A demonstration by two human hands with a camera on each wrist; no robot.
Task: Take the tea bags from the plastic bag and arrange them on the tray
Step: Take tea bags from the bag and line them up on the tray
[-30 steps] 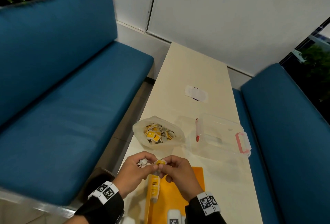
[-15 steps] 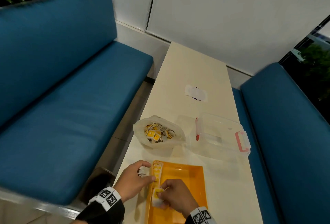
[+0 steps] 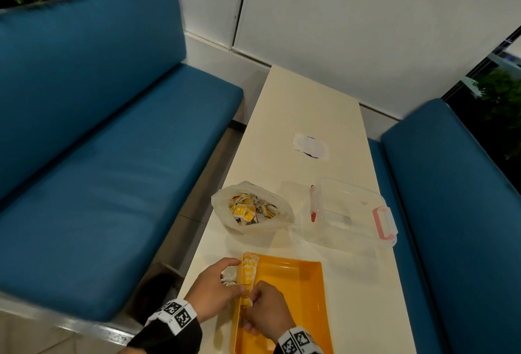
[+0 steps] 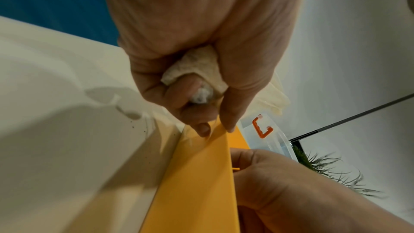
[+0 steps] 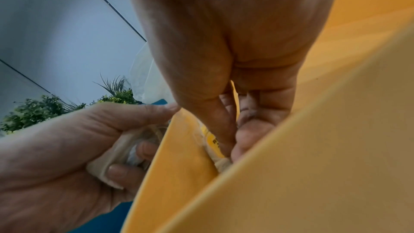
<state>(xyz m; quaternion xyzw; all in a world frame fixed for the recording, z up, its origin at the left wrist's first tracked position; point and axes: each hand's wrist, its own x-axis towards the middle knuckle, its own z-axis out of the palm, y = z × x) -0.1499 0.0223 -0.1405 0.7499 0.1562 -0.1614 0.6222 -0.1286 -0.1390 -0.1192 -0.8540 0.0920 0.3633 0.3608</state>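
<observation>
1. We see the left hand [image 3: 212,287] at the tray's [image 3: 310,297] left wall, fingers curled round a wad of pale tea bags [image 4: 197,77]; the left wrist view shows thumb and forefinger tips touching the rim, but how many bags sit in that fist is hidden from us.
2. The right hand [image 3: 266,312] is inside the tray, thumb and fingers pinched on a yellow-tagged tea bag [image 5: 212,141] against the left wall. Its fingertips cover most of the bag, and the print on the tag is too cut off to read.
3. A row of tea bags [image 3: 248,272] lines the tray's left side; blur stops us counting them.
4. The plastic bag [image 3: 252,209] sits open on the table [image 3: 296,116] beyond the tray, with a heap of tea bags inside.
5. To its right there's a clear box [image 3: 349,212] with pink clasps; we can't tell what's inside.
6. The tray's near edge runs out of the head view.
</observation>
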